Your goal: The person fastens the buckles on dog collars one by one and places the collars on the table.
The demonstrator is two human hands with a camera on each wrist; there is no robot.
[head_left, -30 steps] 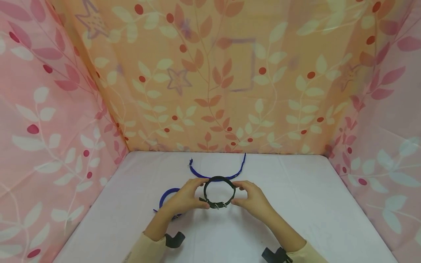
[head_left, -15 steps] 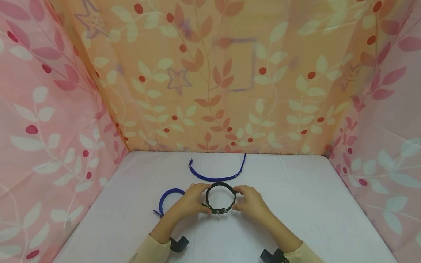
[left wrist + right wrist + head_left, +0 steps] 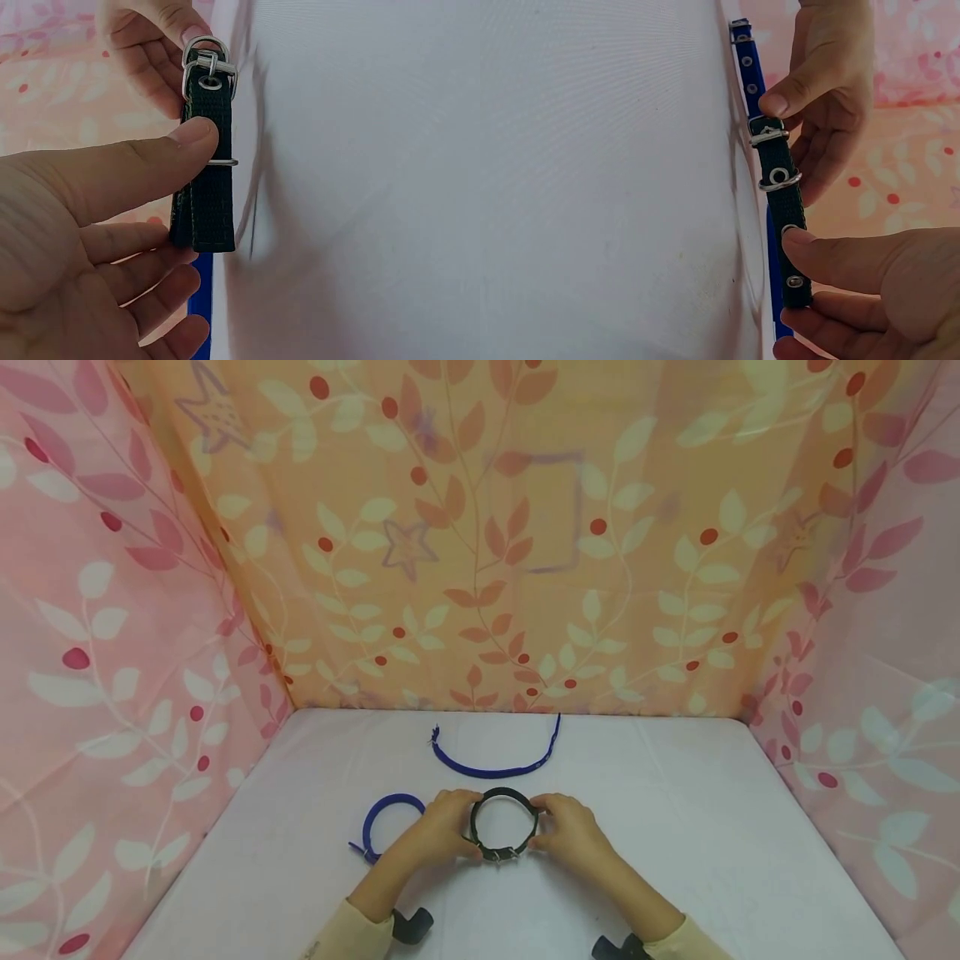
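A dark green collar [image 3: 504, 792], fastened into a ring, is held between both hands at the middle of the table, its metal buckle facing the person. My left hand [image 3: 438, 835] pinches the ring's left side. In the left wrist view, the thumb presses on the strap [image 3: 212, 191] between the buckle and the loose end. My right hand [image 3: 576, 835] grips the opposite side, with its thumb over an eyelet of the strap [image 3: 784, 202] in the right wrist view. Just left of the left hand lies a blue collar [image 3: 397, 798], buckled into a loop and partly hidden by that hand.
Another blue collar [image 3: 491, 773] lies unbuckled in a wide curve behind the hands, near the back of the white-covered table [image 3: 675, 793]. A patterned orange curtain [image 3: 480, 527] stands behind the table, with pink cloth [image 3: 112, 693] at the sides.
Both hands have drawn the dark green collar back toward the person, and the gap between it and the unbuckled blue collar has opened up. The blue collars stay in place.
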